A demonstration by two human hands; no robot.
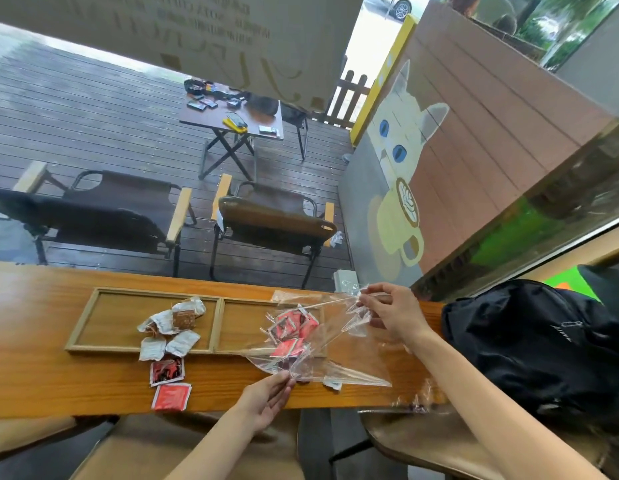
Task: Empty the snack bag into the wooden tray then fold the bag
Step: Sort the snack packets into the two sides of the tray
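A person is standing at a wooden counter, holding a clear bag spread between both hands above the counter's right half. The left hand is pinching the bag's near corner between thumb and fingertips, just over the counter's near edge. The right hand is gripping the bag's far corner with curled fingers, close to the counter's far edge. The bag is stretching slantwise between them, crumpled and see-through, hanging over the right compartment of the tray.

The tray is lying lengthwise toward the counter's far edge, split by a bar into two compartments. Several red packets are showing through the plastic over the right compartment; whether they are inside the bag or already lying in the tray cannot be told. In the left compartment a heap of silver packets is lying near the dividing bar, one of them spilling over the tray's near rim. Two more red packets are lying on the counter itself, between the tray and the near edge.

A black backpack is resting at the counter's right end, just beside the right forearm. Beyond the counter, folding chairs are standing on a wooden deck.
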